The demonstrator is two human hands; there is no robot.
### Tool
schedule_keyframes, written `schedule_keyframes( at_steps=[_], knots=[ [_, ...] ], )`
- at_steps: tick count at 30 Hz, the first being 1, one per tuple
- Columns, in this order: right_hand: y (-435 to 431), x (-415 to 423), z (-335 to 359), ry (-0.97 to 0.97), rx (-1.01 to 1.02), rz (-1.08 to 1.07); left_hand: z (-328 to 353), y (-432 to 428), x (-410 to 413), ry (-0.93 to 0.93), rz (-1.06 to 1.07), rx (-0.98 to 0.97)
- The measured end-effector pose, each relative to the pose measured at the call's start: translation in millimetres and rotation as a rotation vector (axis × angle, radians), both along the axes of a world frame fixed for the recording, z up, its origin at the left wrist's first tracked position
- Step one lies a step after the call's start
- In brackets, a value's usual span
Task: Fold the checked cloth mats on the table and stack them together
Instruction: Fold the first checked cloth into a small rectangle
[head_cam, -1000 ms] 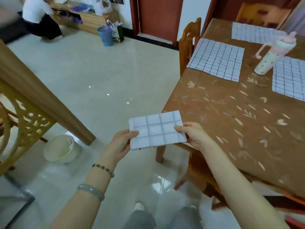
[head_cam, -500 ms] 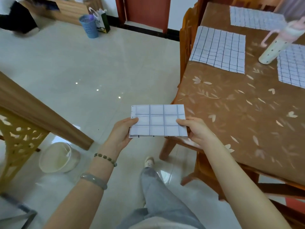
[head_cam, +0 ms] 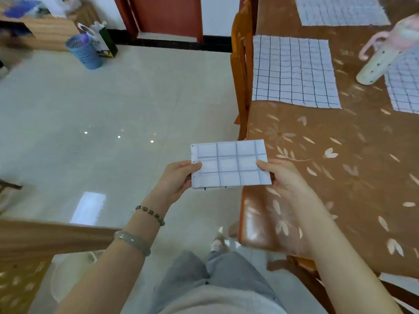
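Note:
A folded checked mat [head_cam: 230,165], white with blue-grey lines, hangs in the air at the near left corner of the brown table [head_cam: 328,182]. My left hand [head_cam: 176,181] pinches its left edge, thumb on top. Its right edge is pinched by my right hand [head_cam: 282,176]. Three unfolded checked mats lie flat on the table: one [head_cam: 294,71] by the left edge, one [head_cam: 340,10] at the far end, and one [head_cam: 404,87] at the right, partly out of view.
A pale spotted bottle with a pink handle [head_cam: 383,55] stands by the right mat. A wooden chair [head_cam: 242,64] is pushed in at the table's left side. A blue bin [head_cam: 84,52] and a bag stand on the tiled floor.
The folded mat, still held in both hands, has come closer to the table's corner. My view has moved nearer to the table, and the person at the far left has left the frame.

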State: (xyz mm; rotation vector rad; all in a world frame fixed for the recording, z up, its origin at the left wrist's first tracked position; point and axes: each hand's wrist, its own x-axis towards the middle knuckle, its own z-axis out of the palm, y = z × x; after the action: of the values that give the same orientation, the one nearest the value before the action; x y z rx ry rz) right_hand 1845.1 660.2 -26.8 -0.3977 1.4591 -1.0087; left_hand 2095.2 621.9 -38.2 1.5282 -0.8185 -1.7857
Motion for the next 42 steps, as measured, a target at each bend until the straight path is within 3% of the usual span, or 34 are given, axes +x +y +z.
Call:
schedule_keyframes(
  at_steps=[7,18,27,32,36,42],
  knots=[
    [-42,-18,-10,0.032,0.017,-0.149,-8,-76,-16,0.004,-0.222,0.068],
    [-84,-12,-19,-0.03,0.091,-0.611,-23,-200,-58,-0.036,-0.611,0.032],
    [-89,-49,-21,0.142,0.081,-0.824,-35,-239,-122,-0.025,-0.797,0.056],
    [-103,-99,-39,0.27,0.094,-0.813,-54,-254,-170,-0.127,-0.833,0.059],
    [-130,-136,-63,0.605,0.171,-0.607,-74,-268,-201,-0.306,-0.788,-0.008],
    [-170,-169,-94,0.808,0.311,-0.416,-95,-287,-233,-0.571,-0.857,-0.15]
  ],
)
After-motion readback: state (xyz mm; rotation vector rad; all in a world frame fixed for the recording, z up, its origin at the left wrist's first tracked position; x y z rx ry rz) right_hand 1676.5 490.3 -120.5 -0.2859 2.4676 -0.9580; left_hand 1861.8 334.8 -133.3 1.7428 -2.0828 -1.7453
